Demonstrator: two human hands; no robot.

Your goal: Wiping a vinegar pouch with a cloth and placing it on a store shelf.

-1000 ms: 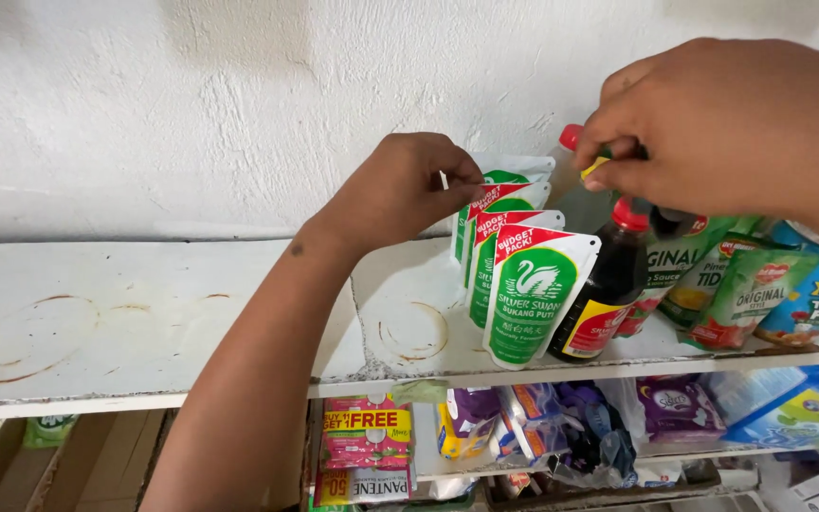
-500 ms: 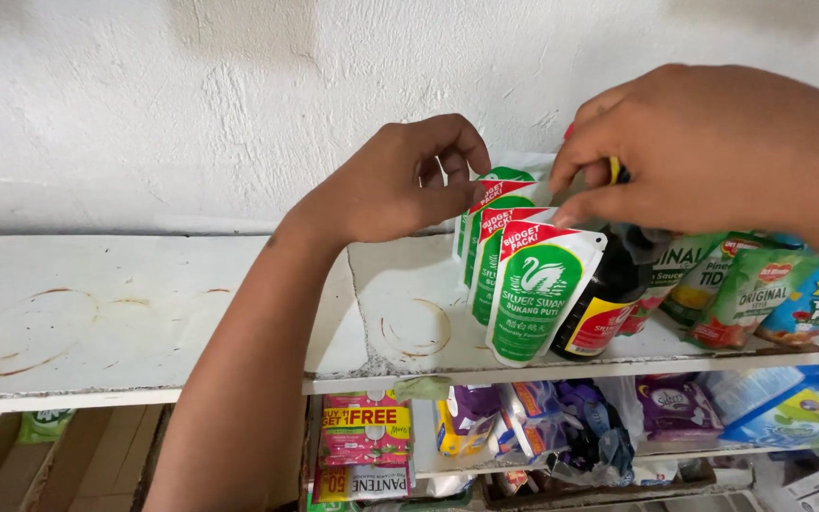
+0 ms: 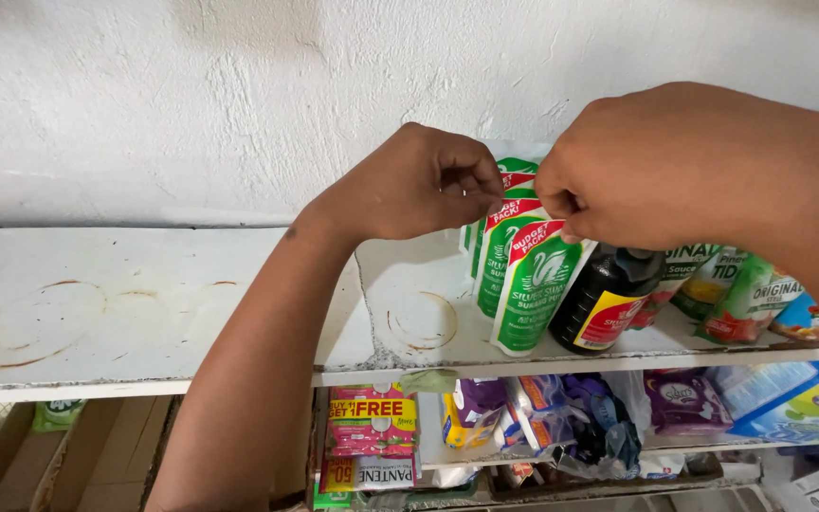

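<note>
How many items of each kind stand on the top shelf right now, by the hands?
Green-and-white stand-up pouches: 3
Dark sauce bottle: 1
Green sachets at right: at least 3, partly hidden by the right hand
Total: at least 7

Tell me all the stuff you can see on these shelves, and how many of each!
green and white pouches: three, standing in a row on the top shelf, under the hands
dark sauce bottle: one, near black with a red and yellow label, right of the pouches
green sachets: several, count unclear, leaning at the right end of the top shelf
top shelf: one, white with rusty ring stains
pink packet: one, on the lower shelf
purple packets: a few, on the lower shelf
blue packs: at least two, lower right
wall: white, rough plaster, behind the shelves
left hand: one, pinching the top of the back pouches
right hand: one, fingers at the top of the front pouch
</note>
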